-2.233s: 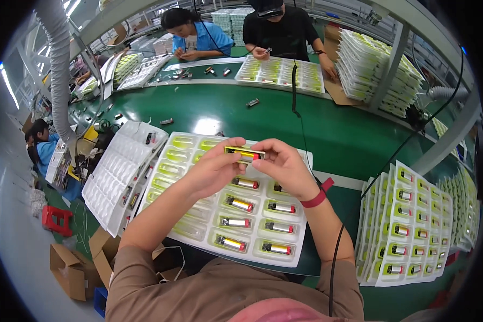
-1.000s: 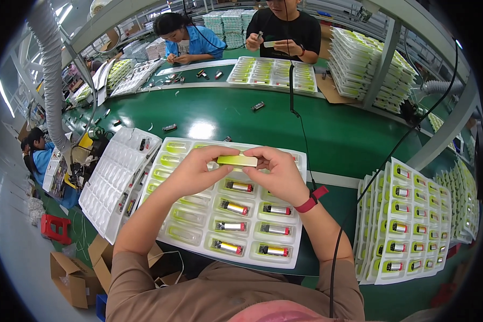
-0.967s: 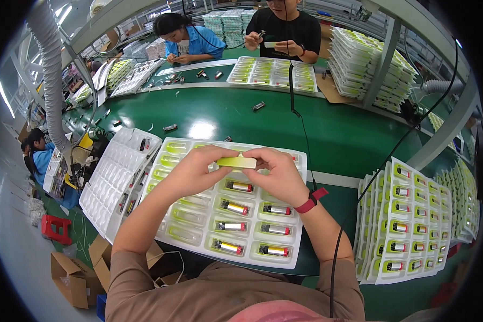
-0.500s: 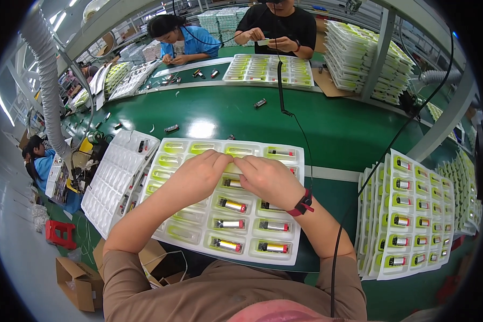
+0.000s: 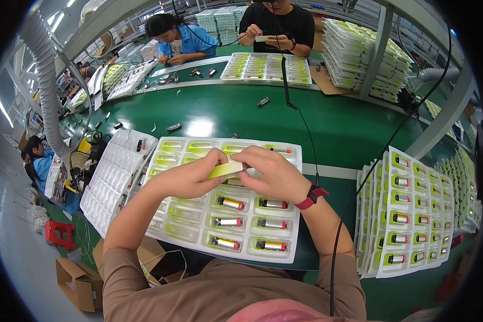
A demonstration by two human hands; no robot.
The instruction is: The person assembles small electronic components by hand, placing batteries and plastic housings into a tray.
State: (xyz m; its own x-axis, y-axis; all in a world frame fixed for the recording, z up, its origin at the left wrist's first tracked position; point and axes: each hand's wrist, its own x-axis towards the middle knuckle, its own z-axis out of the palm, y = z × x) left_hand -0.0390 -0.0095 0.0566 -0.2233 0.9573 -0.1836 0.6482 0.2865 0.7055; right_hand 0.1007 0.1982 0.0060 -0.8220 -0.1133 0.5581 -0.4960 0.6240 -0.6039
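Observation:
Between both hands, above the tray, is a small yellow-green plastic case (image 5: 224, 170) with a pale end. My left hand (image 5: 194, 174) pinches its left part between thumb and fingers. The right hand (image 5: 271, 170), with a red-and-black band at the wrist, grips the other end. Whatever lies inside the case is hidden. Beneath the hands lies a white moulded tray (image 5: 268, 260). Its left pockets show yellow-green cases without batteries. Its right-hand pockets hold cases with small cylindrical batteries (image 5: 225, 243), red at one end.
A stack of filled trays (image 5: 419, 213) leans at the right. At the left rests another white tray (image 5: 108, 180). A loose battery unit (image 5: 173, 127) lies on the green bench (image 5: 220, 110). Two people work across the bench. A black cable (image 5: 349, 212) hangs at the right.
The hands have lowered and opened apart slightly, so the yellow-green case now shows between them. The tray has shifted a little to the left in view.

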